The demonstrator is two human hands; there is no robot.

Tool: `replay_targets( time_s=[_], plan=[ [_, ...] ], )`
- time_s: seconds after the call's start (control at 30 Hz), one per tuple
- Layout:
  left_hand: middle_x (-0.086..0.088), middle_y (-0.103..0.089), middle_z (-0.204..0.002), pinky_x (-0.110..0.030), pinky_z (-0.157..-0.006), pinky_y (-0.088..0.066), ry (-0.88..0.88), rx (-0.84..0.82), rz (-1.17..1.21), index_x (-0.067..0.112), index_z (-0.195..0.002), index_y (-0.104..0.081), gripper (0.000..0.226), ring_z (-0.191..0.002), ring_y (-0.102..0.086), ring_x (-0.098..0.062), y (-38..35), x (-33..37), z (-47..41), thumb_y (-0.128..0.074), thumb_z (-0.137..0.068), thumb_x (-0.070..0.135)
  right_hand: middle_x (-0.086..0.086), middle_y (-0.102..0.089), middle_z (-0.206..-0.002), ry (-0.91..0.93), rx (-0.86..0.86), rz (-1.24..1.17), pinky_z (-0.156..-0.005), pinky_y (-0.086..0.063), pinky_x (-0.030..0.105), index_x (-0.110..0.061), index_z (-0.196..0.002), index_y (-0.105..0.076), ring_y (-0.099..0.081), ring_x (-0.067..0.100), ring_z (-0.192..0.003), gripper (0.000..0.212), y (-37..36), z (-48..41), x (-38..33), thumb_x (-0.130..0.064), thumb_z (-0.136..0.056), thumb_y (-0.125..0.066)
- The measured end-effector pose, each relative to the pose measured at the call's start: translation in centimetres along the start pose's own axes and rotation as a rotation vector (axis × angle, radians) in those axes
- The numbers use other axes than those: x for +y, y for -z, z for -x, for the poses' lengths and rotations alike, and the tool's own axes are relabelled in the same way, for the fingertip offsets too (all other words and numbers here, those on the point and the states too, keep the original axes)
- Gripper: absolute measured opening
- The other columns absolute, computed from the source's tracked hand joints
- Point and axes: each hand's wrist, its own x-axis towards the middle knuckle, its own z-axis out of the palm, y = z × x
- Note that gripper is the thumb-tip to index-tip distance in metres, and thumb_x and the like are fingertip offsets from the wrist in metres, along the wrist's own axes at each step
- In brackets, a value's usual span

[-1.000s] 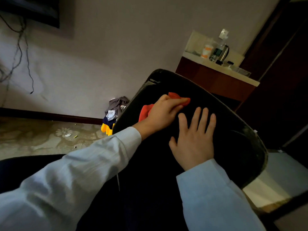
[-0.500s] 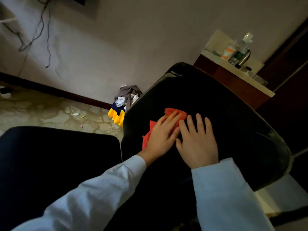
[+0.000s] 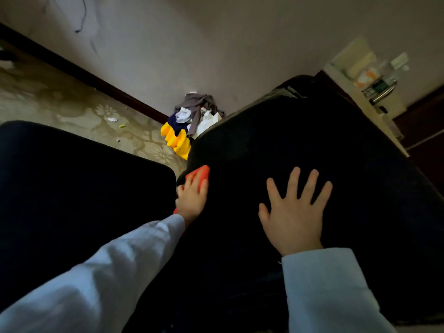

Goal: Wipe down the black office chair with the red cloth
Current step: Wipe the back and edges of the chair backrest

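The black office chair's backrest (image 3: 300, 140) fills the middle and right of the head view, and its dark seat (image 3: 72, 183) lies at the left. My left hand (image 3: 192, 198) presses the red cloth (image 3: 200, 173) against the backrest's left edge, fingers laid flat over it. Only the cloth's upper tip and a sliver near my wrist show. My right hand (image 3: 294, 212) lies flat on the middle of the backrest with its fingers spread, holding nothing.
A pile of clothes with a yellow item (image 3: 189, 123) sits on the patterned floor (image 3: 72, 104) against the wall behind the chair. A wooden counter (image 3: 374, 111) with a kettle and bottles stands at the upper right, close to the backrest.
My left hand has slid the red cloth from the upper middle of the backrest down to its left edge. My right hand stayed flat on the backrest and its fingers spread wider.
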Motion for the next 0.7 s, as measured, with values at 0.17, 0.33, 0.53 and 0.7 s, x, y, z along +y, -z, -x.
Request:
replay_targets(
  time_s=[0.17, 0.33, 0.53, 0.7],
  plan=[
    [-0.007, -0.049, -0.139, -0.032, -0.105, -0.022, 0.054, 0.162, 0.258, 0.03, -0.137, -0.046, 0.038, -0.13, -0.04, -0.025, 0.5, -0.7, -1.0, -0.03, -0.102, 0.03, 0.005, 0.01, -0.158, 0.133, -0.026, 0.024, -0.111, 0.012, 0.054, -0.028, -0.15, -0.003, 0.014, 0.039, -0.142, 0.059, 0.8, -2.5, 1.0, -0.049, -0.098, -0.022],
    [-0.003, -0.053, -0.131, -0.022, -0.092, -0.023, -0.547, 0.277, 0.24, 0.027, -0.133, -0.051, 0.044, -0.12, -0.045, -0.02, 1.9, 10.6, -1.2, -0.028, -0.097, 0.038, 0.012, -0.033, -0.15, 0.118, 0.128, 0.051, -0.107, 0.001, 0.048, -0.019, -0.141, -0.041, -0.024, 0.039, -0.139, 0.056, -0.1, -5.7, 1.7, -0.044, -0.092, -0.031],
    [0.008, -0.031, -0.15, -0.038, -0.091, -0.035, -0.64, 0.166, -0.114, 0.043, -0.141, -0.033, 0.043, -0.116, -0.037, -0.03, -0.4, 16.6, -2.1, -0.033, -0.098, 0.045, 0.021, -0.057, -0.128, 0.113, 0.285, -0.018, -0.103, -0.017, 0.052, -0.004, -0.118, -0.064, -0.046, 0.048, -0.121, 0.061, -2.5, -6.4, 2.0, -0.04, -0.083, -0.03],
    [0.008, -0.024, -0.154, -0.038, -0.094, -0.03, -0.543, 0.139, -0.11, 0.042, -0.145, -0.023, 0.045, -0.121, -0.033, -0.03, -0.5, 15.4, -3.3, -0.028, -0.1, 0.042, 0.022, -0.054, -0.131, 0.117, 0.284, 0.008, -0.104, -0.016, 0.053, -0.006, -0.125, -0.06, -0.043, 0.05, -0.124, 0.062, -2.9, -6.7, 2.0, -0.04, -0.083, -0.03]
  ],
)
